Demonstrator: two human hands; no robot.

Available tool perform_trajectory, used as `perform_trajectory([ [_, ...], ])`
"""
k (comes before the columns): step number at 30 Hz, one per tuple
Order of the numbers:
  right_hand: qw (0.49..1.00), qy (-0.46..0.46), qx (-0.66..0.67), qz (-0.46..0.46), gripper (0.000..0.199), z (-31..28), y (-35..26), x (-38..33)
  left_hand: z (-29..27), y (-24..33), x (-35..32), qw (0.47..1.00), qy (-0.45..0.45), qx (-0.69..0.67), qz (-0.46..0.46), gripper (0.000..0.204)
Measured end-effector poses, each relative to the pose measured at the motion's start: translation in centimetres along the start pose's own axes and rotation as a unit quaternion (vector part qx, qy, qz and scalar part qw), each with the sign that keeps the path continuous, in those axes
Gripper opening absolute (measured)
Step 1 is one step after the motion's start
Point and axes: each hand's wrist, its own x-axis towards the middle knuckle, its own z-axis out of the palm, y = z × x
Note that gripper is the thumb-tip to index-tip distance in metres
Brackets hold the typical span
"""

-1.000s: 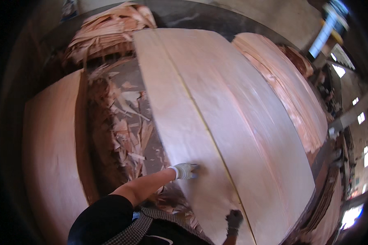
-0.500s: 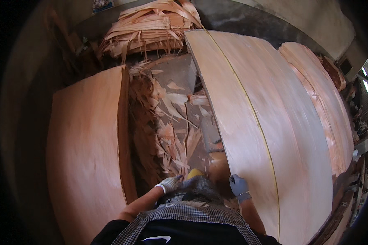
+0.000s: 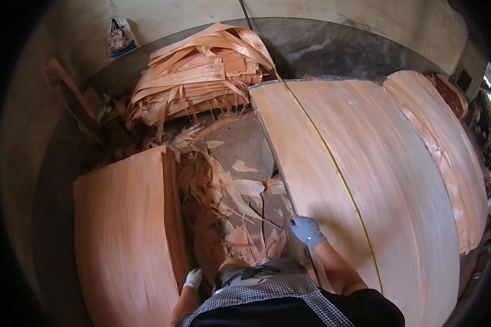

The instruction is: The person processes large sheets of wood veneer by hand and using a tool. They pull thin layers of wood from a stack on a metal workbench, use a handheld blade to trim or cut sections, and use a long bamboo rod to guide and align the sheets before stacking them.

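Observation:
A wide pale veneer sheet (image 3: pixel 365 180) lies on top of a stack on the right, with a thin yellow line (image 3: pixel 333 169) running along it. My right hand (image 3: pixel 306 229), in a light glove, grips the sheet's near left edge with its fingers curled over it. My left hand (image 3: pixel 192 278), also gloved, hangs low by my body. It is next to the right edge of a second veneer stack (image 3: pixel 123 240) on the left, and its grasp is hidden.
Broken veneer scraps (image 3: pixel 223 196) litter the floor gap between the two stacks. A heap of long veneer strips (image 3: pixel 202 76) is piled at the back by the wall. More veneer sheets (image 3: pixel 453 158) lie at the far right.
The view has swung left. My left hand came off the big sheet and dropped beside the left stack. My right hand moved up onto the sheet's left edge.

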Motion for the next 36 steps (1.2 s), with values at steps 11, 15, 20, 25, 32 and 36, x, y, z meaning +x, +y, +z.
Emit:
perform_trajectory([
  [11, 0.952, 0.1, -0.141, 0.254, 0.021, -0.6, 13.8, 31.7, -9.6, -15.1, 15.2, 0.899, -0.393, 0.003, -0.192, 0.026],
  [15, 0.912, 0.058, -0.156, 0.375, 0.018, 2.7, 13.5, 32.5, -16.0, -23.3, 36.7, 0.918, -0.353, 0.181, 0.026, 0.03],
  [20, 0.865, 0.11, -0.149, 0.467, 0.021, 2.7, 8.6, 34.4, -31.2, -19.4, 68.2, 0.97, -0.191, -0.051, -0.139, 0.037],
  [25, 0.834, 0.202, -0.187, 0.478, 0.025, 4.3, 8.7, 35.6, -33.5, -19.0, 88.2, 0.895, -0.189, 0.367, 0.167, 0.034],
  [32, 0.653, 0.217, -0.127, 0.714, 0.021, -0.2, 11.6, 47.0, -37.1, -17.0, 104.4, 0.907, -0.35, -0.196, -0.127, 0.035],
  [36, 0.734, 0.328, 0.012, 0.594, 0.025, -3.9, 15.7, 65.6, -39.0, -19.7, 116.0, 0.894, -0.384, -0.178, -0.146, 0.032],
])
